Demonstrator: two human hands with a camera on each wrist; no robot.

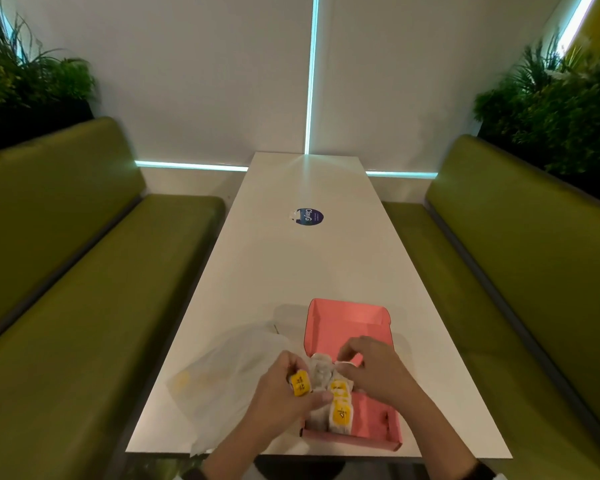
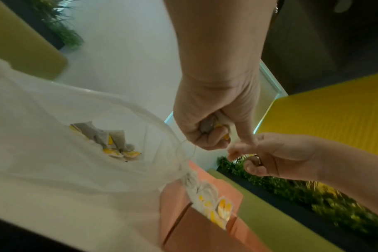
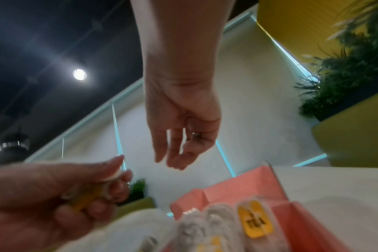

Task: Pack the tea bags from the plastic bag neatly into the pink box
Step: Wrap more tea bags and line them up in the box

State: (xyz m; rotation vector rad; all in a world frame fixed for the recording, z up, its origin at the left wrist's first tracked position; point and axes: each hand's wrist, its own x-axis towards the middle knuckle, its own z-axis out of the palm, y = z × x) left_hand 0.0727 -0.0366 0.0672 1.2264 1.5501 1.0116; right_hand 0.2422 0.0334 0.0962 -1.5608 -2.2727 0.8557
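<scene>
The pink box (image 1: 347, 321) lies open on the near right of the white table (image 1: 291, 271). Several tea bags (image 1: 340, 410) with yellow tags stand in its left part. My left hand (image 1: 293, 384) hovers at the box's left edge and grips a small bunch of tea bags (image 1: 300, 385). My right hand (image 1: 347, 358) is above the box, thumb and forefinger pinched at a thin tea bag string (image 2: 184, 145) that runs to the left hand (image 2: 209, 133). The clear plastic bag (image 1: 222, 375) lies to the left. More tea bags (image 2: 110, 143) remain inside it.
A round blue sticker (image 1: 310, 216) lies mid-table. Green benches (image 1: 84, 271) flank the table on both sides, with plants (image 1: 551, 109) behind them. The table's near edge (image 1: 326, 454) runs just under the box and my wrists.
</scene>
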